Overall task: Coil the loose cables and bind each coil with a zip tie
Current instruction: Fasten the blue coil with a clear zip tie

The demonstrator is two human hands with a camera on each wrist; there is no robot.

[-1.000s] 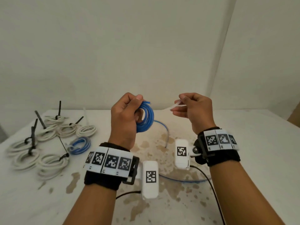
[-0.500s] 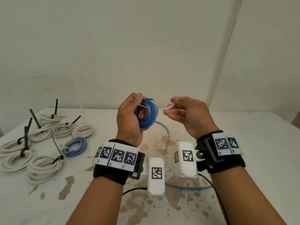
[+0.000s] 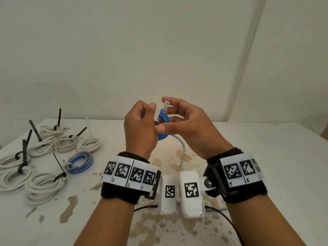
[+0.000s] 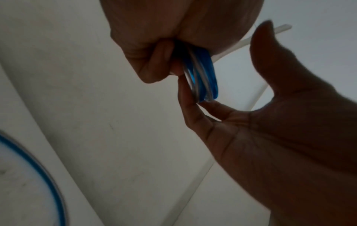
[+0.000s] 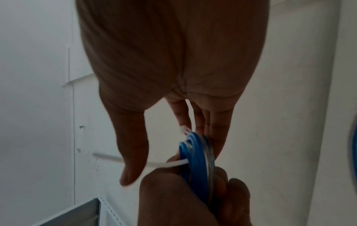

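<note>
L hand (image 3: 140, 128) grips blue coil (image 3: 164, 127) above table (image 3: 266, 157) centre; R hand (image 3: 188, 126) fingers pinch white zip tie (image 3: 166, 105) at its head. Risk: loops spring loose w/ slack grip, or tail misses head.

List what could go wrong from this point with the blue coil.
The left hand grips only one side of the blue coil, so loops could spring loose. The white zip tie is threaded through but not yet closed; its tail may slip back out. The right hand holds the tie with loosely bent fingers, so the tie's head could slip free.
</note>
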